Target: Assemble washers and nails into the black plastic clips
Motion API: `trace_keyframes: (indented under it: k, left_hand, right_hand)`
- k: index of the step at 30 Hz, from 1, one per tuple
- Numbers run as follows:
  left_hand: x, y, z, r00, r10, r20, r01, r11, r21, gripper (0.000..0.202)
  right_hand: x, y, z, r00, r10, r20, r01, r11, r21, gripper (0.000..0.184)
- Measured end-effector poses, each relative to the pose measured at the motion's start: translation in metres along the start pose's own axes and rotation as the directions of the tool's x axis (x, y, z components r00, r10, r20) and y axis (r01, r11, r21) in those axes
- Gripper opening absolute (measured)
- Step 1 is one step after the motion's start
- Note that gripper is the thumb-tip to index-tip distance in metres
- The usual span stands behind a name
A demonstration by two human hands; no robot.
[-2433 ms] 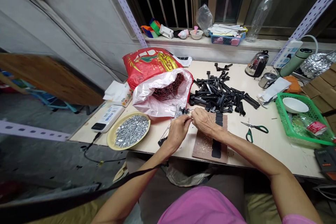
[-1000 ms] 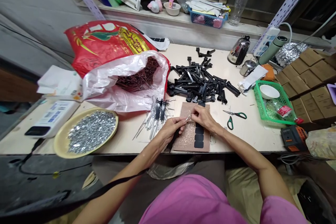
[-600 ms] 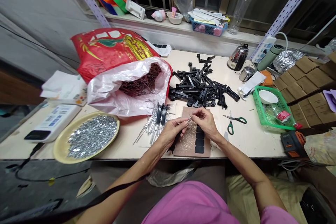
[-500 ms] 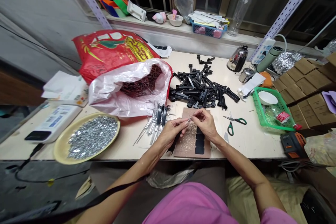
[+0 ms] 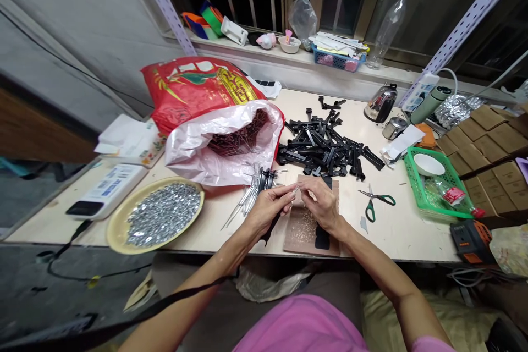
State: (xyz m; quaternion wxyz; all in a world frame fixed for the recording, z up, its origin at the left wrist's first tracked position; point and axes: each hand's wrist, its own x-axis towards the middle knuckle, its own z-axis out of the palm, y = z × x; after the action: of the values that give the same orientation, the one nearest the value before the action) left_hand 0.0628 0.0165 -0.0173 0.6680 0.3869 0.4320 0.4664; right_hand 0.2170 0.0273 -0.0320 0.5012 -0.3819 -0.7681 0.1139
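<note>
My left hand is closed around a black plastic piece, whose lower end sticks out under the palm. Its fingertips meet those of my right hand at a thin silvery metal pin. My right hand is closed in a pinch there; the pin's far end is hidden by fingers. Below both hands lies a brown board with pale specks and a row of black pads, partly covered by my right hand. Just left of my hands, thin metal rods lie with black parts on them.
A pile of black plastic parts lies behind my hands. To the left are a red bag of dark thin rods and a yellow dish of small silvery pieces. Scissors and a green basket are on the right.
The view has turned a little left, so the table's contents appear further right. My right hand has rolled over and hides more pads. Both hands stay together at the pin.
</note>
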Motion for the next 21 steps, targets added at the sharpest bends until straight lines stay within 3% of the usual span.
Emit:
trace_keyframes:
  k: [2, 6, 14, 17, 21]
  left_hand:
    - [0.0, 0.002, -0.005, 1.0, -0.011, 0.014, 0.011, 1.0, -0.007, 0.05]
    - [0.0, 0.007, -0.016, 0.994, -0.066, 0.082, 0.07, 0.997, -0.043, 0.049]
    - [0.0, 0.011, -0.025, 0.969, -0.162, 0.189, 0.166, 0.986, -0.005, 0.041]
    - [0.001, 0.013, -0.025, 0.96, -0.169, 0.223, 0.169, 0.985, 0.022, 0.04]
    - [0.003, 0.013, -0.024, 0.975, -0.108, 0.194, 0.101, 0.994, 0.047, 0.039]
  right_hand:
    - [0.004, 0.0, -0.001, 0.998, -0.055, 0.037, 0.055, 0.998, 0.0, 0.016]
    - [0.017, 0.002, -0.007, 0.988, 0.011, 0.157, -0.027, 0.994, 0.103, 0.018]
    - [0.044, 0.005, -0.022, 0.891, -0.031, 0.453, -0.092, 0.965, 0.247, 0.024]
    - [0.047, 0.004, -0.023, 0.873, -0.019, 0.487, -0.11, 0.966, 0.235, 0.026]
    - [0.044, 0.004, -0.019, 0.897, -0.026, 0.441, -0.062, 0.981, 0.184, 0.029]
